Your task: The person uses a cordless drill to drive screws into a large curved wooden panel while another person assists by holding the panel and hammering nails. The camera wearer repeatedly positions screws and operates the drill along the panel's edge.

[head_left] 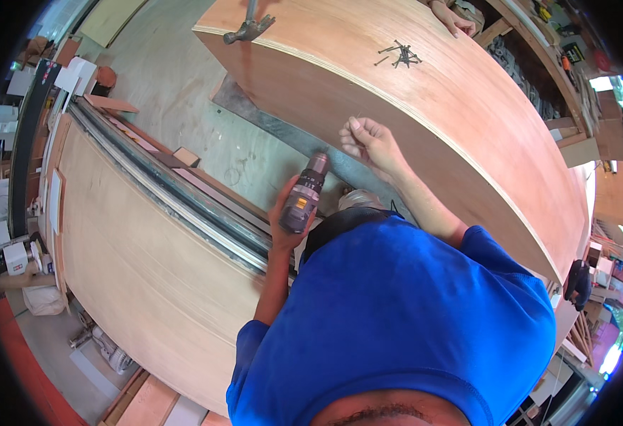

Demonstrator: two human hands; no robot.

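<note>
My left hand (284, 215) is wrapped around a dark cordless drill (301, 197), whose chuck points away from me beside the plywood panel's edge. I can see no bit in the chuck. My right hand (370, 144) is raised in front of the panel's side, thumb and forefinger pinched together; anything between them is too small to name. On the plywood panel (482, 121) beyond it lies a small pile of dark screws (402, 54). A claw hammer (250, 30) rests at the panel's far left corner, its head at the edge.
Another person's hand (455, 21) rests at the panel's far edge. To my left stands a long wooden worktable (148, 263) with metal rails (162, 181) along its side. Concrete floor (176, 64) lies between table and panel. Shelving with tools (524, 71) stands at the far right.
</note>
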